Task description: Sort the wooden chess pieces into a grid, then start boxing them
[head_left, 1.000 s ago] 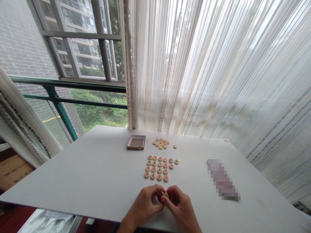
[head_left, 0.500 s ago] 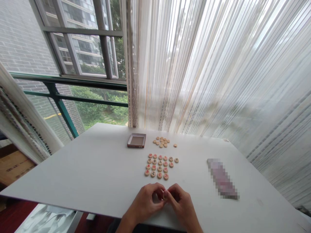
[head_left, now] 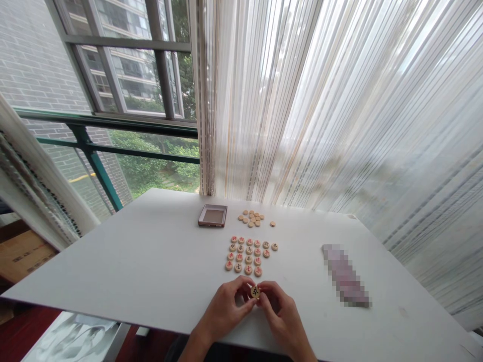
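Note:
Between the fingertips of both hands is a round wooden Chinese chess piece (head_left: 255,291), its black character turned toward me. My left hand (head_left: 231,303) pinches it from the left, thumb and fingers closed on its edge. From the other side my right hand (head_left: 278,307) grips it the same way. Just beyond my fingers, rows of face-up chess pieces (head_left: 248,260) lie on the white table (head_left: 151,271), some with red characters and some with black. Farther back is a loose cluster of blank-side-up pieces (head_left: 252,219), with a single piece (head_left: 272,224) apart to its right.
A shallow open box (head_left: 213,216) sits left of the blank pieces. On the right lies a pixelated pinkish object (head_left: 345,276). Sheer striped curtains (head_left: 264,100) hang behind the table's far edge, beside a window with a green railing (head_left: 143,131). A cardboard box (head_left: 28,256) stands at the left.
The held piece has turned so that its black character now shows fully. Both hands have moved slightly up in the view, and the camera has shifted a little.

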### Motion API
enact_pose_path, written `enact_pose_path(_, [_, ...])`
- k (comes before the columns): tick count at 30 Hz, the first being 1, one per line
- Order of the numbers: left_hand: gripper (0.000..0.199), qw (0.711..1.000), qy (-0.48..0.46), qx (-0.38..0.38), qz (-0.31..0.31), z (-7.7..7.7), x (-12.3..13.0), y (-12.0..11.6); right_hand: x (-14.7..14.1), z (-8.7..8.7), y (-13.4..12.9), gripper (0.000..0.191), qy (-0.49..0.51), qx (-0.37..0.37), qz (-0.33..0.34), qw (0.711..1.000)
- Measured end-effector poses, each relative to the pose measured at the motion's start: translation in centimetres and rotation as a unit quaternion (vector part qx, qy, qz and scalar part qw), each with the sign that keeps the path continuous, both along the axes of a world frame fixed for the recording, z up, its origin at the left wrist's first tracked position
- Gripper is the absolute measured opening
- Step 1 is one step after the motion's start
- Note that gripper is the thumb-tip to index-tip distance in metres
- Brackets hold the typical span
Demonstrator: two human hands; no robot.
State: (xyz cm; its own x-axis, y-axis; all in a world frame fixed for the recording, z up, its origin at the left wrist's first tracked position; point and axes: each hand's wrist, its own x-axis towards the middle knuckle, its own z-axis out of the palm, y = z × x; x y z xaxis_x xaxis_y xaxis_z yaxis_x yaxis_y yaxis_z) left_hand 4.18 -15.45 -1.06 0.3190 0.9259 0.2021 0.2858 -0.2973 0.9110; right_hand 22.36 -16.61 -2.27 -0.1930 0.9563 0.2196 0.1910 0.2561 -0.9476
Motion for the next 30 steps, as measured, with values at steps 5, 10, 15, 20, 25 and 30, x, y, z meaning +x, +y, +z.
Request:
enact_pose_path(5, [0.021,1.000,0.001,0.001,0.009,-0.26,-0.16,0.12,-0.02,-0.09,0.11,0.022,0.007,0.008,0.004,1.000])
enact_pose_path(10, [0.023,1.000,0.001,0.010,0.004,-0.21,-0.20,0.04,0.08,-0.62,0.24,0.023,0.012,0.006,0.001,1.000])
enact_pose_path(15, [0.022,1.000,0.000,0.013,0.007,-0.11,-0.22,0.07,0.10,-0.67,0.27,0.024,0.005,0.010,-0.001,1.000])
enact_pose_path(20, [0.022,1.000,-0.013,0.006,0.002,-0.14,-0.24,0.05,-0.11,-0.47,0.27,0.025,-0.012,0.011,0.001,1.000])
enact_pose_path(25, [0.022,1.000,-0.018,-0.008,-0.002,-0.11,-0.19,0.06,-0.19,-0.69,0.23,0.022,-0.024,0.023,-0.005,0.999])
enact_pose_path(30, [0.020,1.000,-0.018,-0.019,-0.007,-0.06,-0.17,0.15,-0.29,-0.85,0.25,0.019,-0.037,0.052,-0.012,0.998])
